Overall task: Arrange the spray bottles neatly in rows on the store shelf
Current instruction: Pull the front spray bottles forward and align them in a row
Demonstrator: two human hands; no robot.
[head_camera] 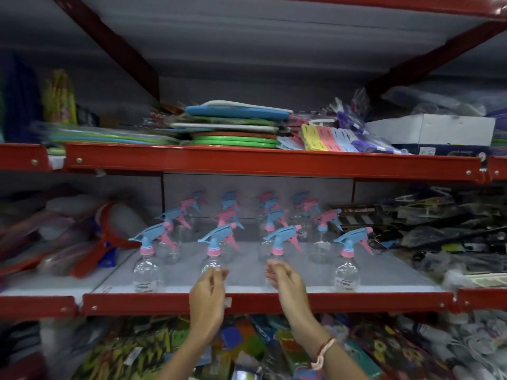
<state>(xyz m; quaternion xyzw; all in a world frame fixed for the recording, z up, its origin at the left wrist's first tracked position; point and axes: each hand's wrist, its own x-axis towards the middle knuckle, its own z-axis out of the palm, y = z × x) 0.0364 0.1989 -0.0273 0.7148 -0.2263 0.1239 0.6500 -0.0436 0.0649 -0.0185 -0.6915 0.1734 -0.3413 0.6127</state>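
Note:
Clear spray bottles with blue and pink trigger heads stand in several rows on the white middle shelf (247, 286). In the front row are the leftmost bottle (146, 272), the second bottle (214, 250), the third bottle (277, 249) and the rightmost bottle (346, 272). My left hand (207, 294) is raised in front of the second bottle's body, fingers curled at it. The curled fingers of my right hand (285, 279) cover the third bottle's body. Blur hides whether either hand grips its bottle.
A red shelf rail (356, 300) runs along the front edge below my hands. Red-handled goods (104, 242) crowd the left side and dark packaged items (439, 234) the right. The upper shelf holds stacked flat goods (236, 127). Colourful packets (247, 352) fill the shelf below.

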